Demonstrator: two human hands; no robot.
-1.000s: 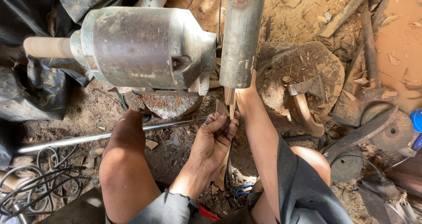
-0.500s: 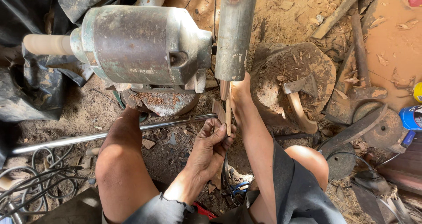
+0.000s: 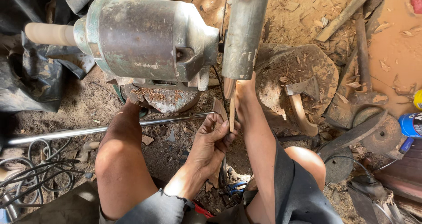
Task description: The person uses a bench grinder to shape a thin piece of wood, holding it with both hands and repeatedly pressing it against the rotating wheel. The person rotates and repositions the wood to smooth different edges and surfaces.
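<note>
My left hand is shut on the lower end of a thin wooden strip. The strip stands upright, its top under the guard of a grey bench grinder. My right forearm runs up beside the strip. My right hand is mostly hidden under the guard, so its grip cannot be seen. A wooden spindle end sticks out of the motor on the left. My left leg reaches under the motor, and my right knee is at the lower right.
A long metal rod lies across the dirt in front of the grinder. A hatchet rests on a wood stump. Coiled wires lie bottom left, black sheeting at left, metal discs and a blue can at right.
My left hand and the strip stay at the grinder wheel, shifting only slightly. The view has drifted a little.
</note>
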